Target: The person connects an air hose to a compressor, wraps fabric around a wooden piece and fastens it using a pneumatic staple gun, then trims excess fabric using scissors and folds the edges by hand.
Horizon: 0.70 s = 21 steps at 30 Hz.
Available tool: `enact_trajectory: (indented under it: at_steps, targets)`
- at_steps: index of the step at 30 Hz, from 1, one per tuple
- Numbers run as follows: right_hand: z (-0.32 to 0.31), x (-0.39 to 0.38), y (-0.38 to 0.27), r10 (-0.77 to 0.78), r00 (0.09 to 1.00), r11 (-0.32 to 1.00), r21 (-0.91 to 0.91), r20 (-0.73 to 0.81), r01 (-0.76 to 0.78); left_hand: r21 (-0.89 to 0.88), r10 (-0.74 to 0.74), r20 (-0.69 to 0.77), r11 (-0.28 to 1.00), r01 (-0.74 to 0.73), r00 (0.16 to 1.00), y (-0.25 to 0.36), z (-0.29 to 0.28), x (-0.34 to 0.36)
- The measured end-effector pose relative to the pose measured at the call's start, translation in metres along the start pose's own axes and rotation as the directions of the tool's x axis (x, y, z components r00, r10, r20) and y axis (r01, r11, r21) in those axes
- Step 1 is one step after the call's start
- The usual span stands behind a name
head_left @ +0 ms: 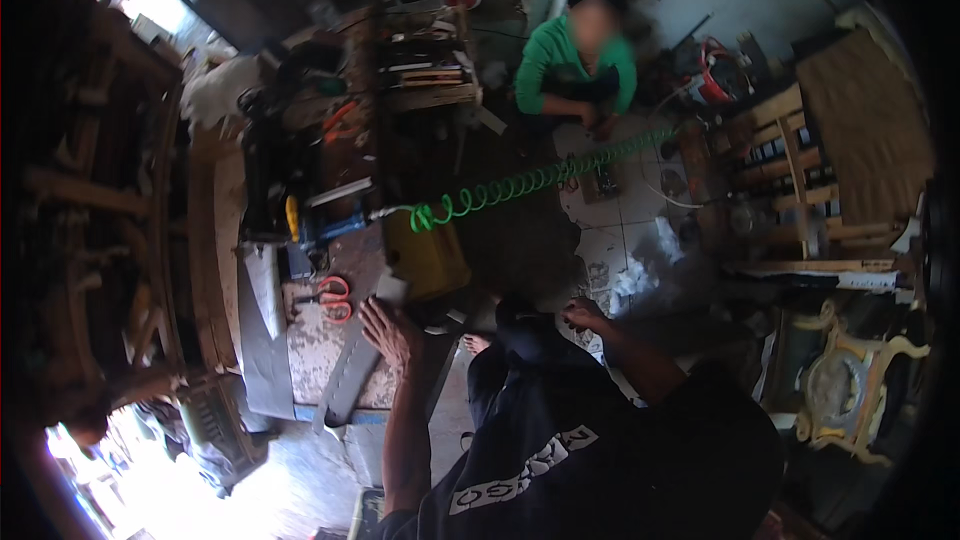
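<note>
My left hand lies at the workbench edge with its fingers stretched out, just below a pale block. Left of it are scissors with red-orange handles. A long grey strip runs across the bench beside my left wrist. My right hand is held apart from the bench, above my lap, with its fingers curled; whatever is in them, if anything, is too small to make out. Farther up the bench lies a blue air tool, joined to a green coiled hose.
Beyond my left hand stands a yellow container. A person in a green top crouches at the far side. The hose stretches across the middle. White fluff lies on the tiled floor, and a carved wooden frame stands at right.
</note>
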State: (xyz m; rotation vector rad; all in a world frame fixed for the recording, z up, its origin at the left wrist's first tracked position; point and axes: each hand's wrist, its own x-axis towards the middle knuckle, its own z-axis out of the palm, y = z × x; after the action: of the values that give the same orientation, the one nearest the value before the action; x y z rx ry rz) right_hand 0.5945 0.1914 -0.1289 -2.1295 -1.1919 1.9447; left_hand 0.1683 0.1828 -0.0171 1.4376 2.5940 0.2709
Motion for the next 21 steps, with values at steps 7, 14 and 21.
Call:
enact_trajectory:
  at_steps: [7, 14, 21]
  targets:
    - [-0.047, 0.162, 0.085, -0.22, 0.974, 0.872, -0.459, -0.053, 0.172, 0.143, -0.011, -0.034, 0.99, 0.016, 0.999, -0.031, 0.033, -0.004]
    - [-0.071, 0.429, 0.07, -0.209, 0.967, 0.849, -0.517, -0.146, 0.106, 0.492, -0.092, 0.151, 0.87, 0.006, 0.984, -0.058, 0.12, 0.021]
    - [-0.144, 0.635, 0.073, -0.342, 0.778, 0.878, -0.473, -0.528, 0.065, 0.505, -0.236, 0.428, 0.863, -0.014, 0.873, -0.016, 0.162, 0.073]
